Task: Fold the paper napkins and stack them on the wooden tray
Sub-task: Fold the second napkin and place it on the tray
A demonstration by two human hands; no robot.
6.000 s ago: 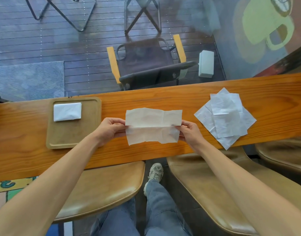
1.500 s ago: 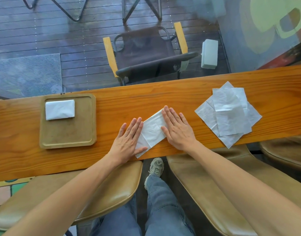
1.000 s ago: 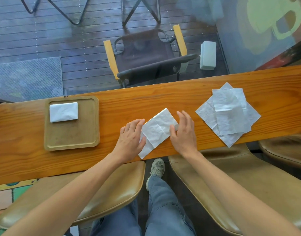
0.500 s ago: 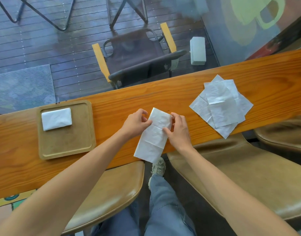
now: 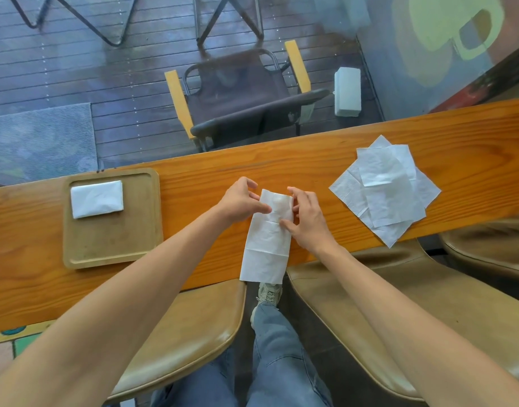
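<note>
Napkin (image 5: pixel 267 242): long white creased strip

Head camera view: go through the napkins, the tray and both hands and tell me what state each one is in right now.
Napkin strip: partly folded, near end hanging over the counter edge.
Left hand: pinching the strip's far end.
Right hand: pinching the strip's far end.
Folded napkin: lying on the tray.
Wooden tray: flat on the counter.
Napkin pile: unfolded, loosely overlapped.
</note>
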